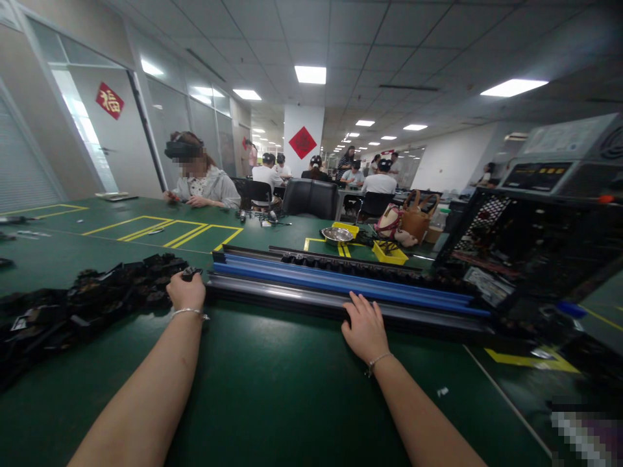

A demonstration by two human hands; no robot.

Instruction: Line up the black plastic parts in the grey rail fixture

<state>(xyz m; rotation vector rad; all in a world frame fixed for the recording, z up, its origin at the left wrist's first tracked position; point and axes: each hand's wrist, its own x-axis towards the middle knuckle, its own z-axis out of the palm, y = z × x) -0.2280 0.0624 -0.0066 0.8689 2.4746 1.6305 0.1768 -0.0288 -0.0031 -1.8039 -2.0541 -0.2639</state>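
Note:
My left hand [187, 293] is closed around a small black part [191, 273], just off the left end of a long rail assembly. Beside it lies a heap of black plastic parts [121, 288]. My right hand [364, 324] has its fingers spread, their tips resting on the near edge of the long black rail [287, 294]. A blue strip [331, 275] runs along the assembly behind that rail. Further back in it sits a row of black parts [335, 264], too small to make out singly.
An open computer case [530, 246] stands at the right. Behind the rails are a metal bowl [337, 235], a yellow tray [390, 253] and a brown bag [417, 217]. Across the green table [272, 389] sits a person [204, 178]; other people sit farther off.

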